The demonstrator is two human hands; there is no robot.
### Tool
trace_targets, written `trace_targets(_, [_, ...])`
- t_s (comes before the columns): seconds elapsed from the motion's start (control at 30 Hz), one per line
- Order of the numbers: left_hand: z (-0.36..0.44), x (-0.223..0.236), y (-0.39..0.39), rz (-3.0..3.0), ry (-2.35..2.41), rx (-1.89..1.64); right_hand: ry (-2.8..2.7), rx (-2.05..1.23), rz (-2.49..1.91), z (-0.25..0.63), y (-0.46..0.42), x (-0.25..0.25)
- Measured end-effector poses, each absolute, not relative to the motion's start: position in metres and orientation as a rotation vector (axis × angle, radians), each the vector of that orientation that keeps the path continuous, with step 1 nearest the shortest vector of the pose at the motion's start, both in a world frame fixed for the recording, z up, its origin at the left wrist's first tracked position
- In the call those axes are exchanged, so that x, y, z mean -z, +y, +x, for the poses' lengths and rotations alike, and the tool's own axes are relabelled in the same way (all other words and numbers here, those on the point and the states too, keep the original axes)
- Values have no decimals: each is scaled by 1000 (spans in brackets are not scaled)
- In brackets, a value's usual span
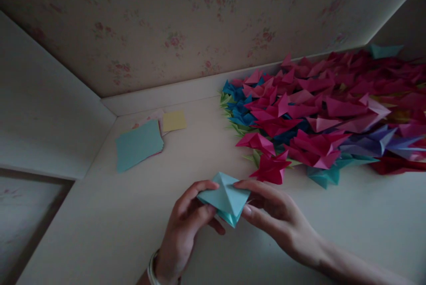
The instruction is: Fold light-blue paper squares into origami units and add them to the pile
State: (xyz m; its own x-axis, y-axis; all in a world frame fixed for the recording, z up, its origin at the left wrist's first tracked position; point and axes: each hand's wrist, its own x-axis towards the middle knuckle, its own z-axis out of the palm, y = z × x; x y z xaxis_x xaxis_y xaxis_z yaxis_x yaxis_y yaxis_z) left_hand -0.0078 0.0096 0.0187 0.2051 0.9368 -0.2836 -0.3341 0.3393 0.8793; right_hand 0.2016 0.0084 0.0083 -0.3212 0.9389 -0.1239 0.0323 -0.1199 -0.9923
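Note:
A partly folded light blue paper piece (226,198) is held just above the pale table (100,214), near its front middle. My left hand (184,231) pinches the paper's left corner between thumb and fingers. My right hand (278,216) pinches its right corner the same way. Both hands are closed on the paper. A bracelet shows on my left wrist.
A large heap of folded paper shapes (319,116), mostly pink and red with some blue, green and purple, fills the right back of the table. A stack of flat teal sheets (138,145) and a yellow sheet (174,121) lie at the back left. Floral wallpaper rises behind.

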Motion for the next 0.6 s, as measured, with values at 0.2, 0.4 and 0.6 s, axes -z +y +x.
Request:
trace_targets(0.2, [-9, -21, 10, 809, 989, -942, -1417, -1461, -1155, 199, 10, -9])
trace_targets(0.4, [-9, -20, 11, 818, 972, -868, -1541, -1266, -1183, 198, 10, -8])
trace_targets(0.6, [-12, -18, 11, 890, 916, -807, -1492, -1219, -1176, 200, 9, -2])
